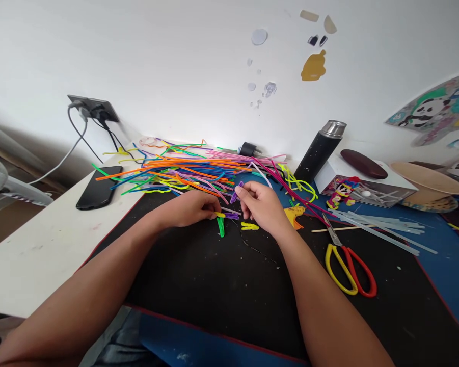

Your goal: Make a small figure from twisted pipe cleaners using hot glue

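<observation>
Head view looks down on a black mat with red edging (214, 285), over which two bare hands work close together. The right hand (260, 203) pinches a folded strip of purple fuzzy wire (235, 193) between thumb and fingers, raised just above the mat. The left hand (198, 208) has its thumb and fingers drawn together at a short yellow fuzzy strip (220, 215); whether it grips that strip or only touches it, I cannot tell. Just below the left fingertips hangs or lies a folded green fuzzy piece (221, 228), and a second purple fuzzy piece (232, 216) sits between the two hands. Beneath the right hand, a folded bright yellow fuzzy piece (249, 226) lies on the mat, near a thin dark strand (254, 248).

Beyond the hands, a heap of long multicoloured fuzzy wires (176, 164) spreads toward the wall. At the right forearm's outer side rests a yellow and orange shape (295, 213). Farther right lie metal scissors with one yellow and one red handle (333, 234), beside a loose fan of pale translucent sticks (382, 234). Behind them, a black bottle with a silver cap (316, 159) stands near the wall.
</observation>
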